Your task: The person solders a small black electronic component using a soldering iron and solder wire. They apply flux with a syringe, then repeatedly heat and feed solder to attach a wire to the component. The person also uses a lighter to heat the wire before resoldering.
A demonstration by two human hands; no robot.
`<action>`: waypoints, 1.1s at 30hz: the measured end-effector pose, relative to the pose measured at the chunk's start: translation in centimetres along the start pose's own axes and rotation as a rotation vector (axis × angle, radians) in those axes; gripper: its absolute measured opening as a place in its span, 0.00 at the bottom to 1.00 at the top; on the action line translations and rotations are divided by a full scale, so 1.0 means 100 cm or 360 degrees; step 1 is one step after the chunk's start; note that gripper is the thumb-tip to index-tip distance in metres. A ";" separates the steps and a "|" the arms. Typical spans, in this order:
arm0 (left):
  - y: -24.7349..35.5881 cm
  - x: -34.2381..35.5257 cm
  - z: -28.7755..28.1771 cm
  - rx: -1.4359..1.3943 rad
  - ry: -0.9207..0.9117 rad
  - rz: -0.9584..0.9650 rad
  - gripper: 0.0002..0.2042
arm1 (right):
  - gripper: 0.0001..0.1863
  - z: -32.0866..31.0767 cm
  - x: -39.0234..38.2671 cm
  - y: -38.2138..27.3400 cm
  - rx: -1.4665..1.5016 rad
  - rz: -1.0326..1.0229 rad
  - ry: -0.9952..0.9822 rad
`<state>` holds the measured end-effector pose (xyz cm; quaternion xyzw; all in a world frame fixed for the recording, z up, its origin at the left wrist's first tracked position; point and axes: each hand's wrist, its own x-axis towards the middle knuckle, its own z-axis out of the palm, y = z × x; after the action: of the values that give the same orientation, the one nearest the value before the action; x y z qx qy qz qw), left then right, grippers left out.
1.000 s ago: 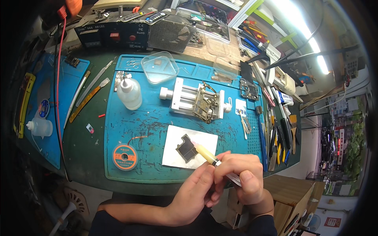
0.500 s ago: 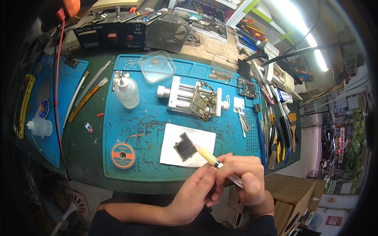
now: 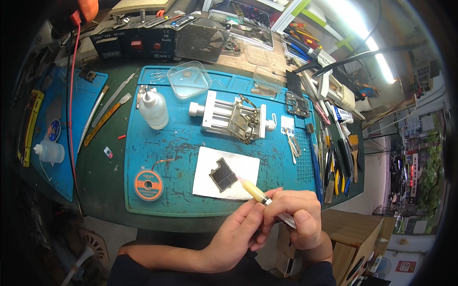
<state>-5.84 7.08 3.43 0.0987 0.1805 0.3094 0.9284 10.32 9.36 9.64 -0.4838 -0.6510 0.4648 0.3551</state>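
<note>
Gripping a yellowish syringe (image 3: 254, 192) in the curled fingers of the right hand (image 3: 296, 220), left hand (image 3: 237, 234) closed against it for support. Tip touching a dark circuit board (image 3: 222, 174) on white paper (image 3: 226, 173), right of the solder spool (image 3: 147, 184).

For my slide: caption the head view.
Both hands hold a syringe beside a dark chip on white paper.

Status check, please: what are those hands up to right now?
Right hand and left hand grip a syringe. Tip at dark chip on white sheet. Nothing between.
</note>
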 end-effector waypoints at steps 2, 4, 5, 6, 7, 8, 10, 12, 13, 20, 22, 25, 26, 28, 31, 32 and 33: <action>0.000 0.000 -0.001 0.0012 -0.0032 0.0009 0.25 | 0.34 -0.001 -0.002 -0.001 -0.0001 0.0034 -0.0008; -0.001 0.000 0.000 0.0034 -0.0045 0.0018 0.25 | 0.34 -0.001 -0.003 -0.003 0.0007 0.0066 -0.0003; -0.001 -0.001 0.000 0.0050 -0.0041 0.0024 0.26 | 0.34 -0.001 -0.003 -0.002 0.0003 0.0048 0.0001; -0.002 -0.001 0.000 0.0067 -0.0037 0.0031 0.26 | 0.34 -0.001 -0.003 -0.002 0.0000 0.0031 0.0006; -0.002 -0.001 0.001 0.0071 -0.0036 0.0030 0.26 | 0.34 0.000 -0.003 -0.002 -0.0004 0.0014 0.0011; -0.002 -0.001 0.001 0.0076 -0.0036 0.0030 0.26 | 0.34 0.000 -0.003 -0.002 -0.0004 0.0012 0.0018; -0.002 -0.001 0.001 0.0073 -0.0039 0.0025 0.25 | 0.34 0.000 -0.004 -0.002 -0.0005 0.0010 0.0034; -0.002 -0.001 0.001 0.0056 -0.0042 0.0018 0.25 | 0.33 0.000 -0.005 -0.003 -0.0007 0.0021 0.0029; -0.003 -0.001 0.002 0.0060 -0.0026 0.0017 0.25 | 0.33 0.000 -0.005 -0.003 -0.0007 0.0027 0.0026; -0.004 -0.002 0.003 0.0026 -0.0024 0.0015 0.24 | 0.33 -0.002 -0.009 -0.001 0.0031 0.0040 0.0020; -0.005 -0.001 0.003 0.0009 -0.0032 0.0009 0.24 | 0.33 -0.001 -0.011 0.002 0.0014 0.0039 0.0079; -0.005 -0.002 0.003 -0.0006 -0.0039 -0.0035 0.25 | 0.33 -0.002 -0.016 -0.001 0.0031 0.0063 0.0132; -0.003 -0.003 0.004 -0.0005 -0.0053 -0.0062 0.24 | 0.29 -0.006 -0.020 -0.001 0.0018 0.0056 0.0093; 0.001 -0.008 0.001 0.0069 -0.0096 -0.0173 0.24 | 0.24 -0.017 -0.034 -0.001 -0.0010 0.0041 0.0014; 0.006 -0.027 -0.012 0.0369 -0.0117 -0.0293 0.23 | 0.26 -0.007 -0.059 0.007 0.0187 0.0232 0.0237; 0.005 -0.035 -0.016 0.0519 -0.0090 -0.0254 0.22 | 0.27 -0.005 -0.065 0.008 0.0229 0.0291 0.0290; 0.006 -0.043 -0.021 0.0667 -0.0062 -0.0216 0.21 | 0.24 -0.008 -0.070 0.007 0.0288 0.0359 0.0285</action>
<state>-10.17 5.05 2.87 0.2830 0.2292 0.1999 0.9096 13.19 2.92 9.09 -0.5592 -0.5140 0.5134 0.3993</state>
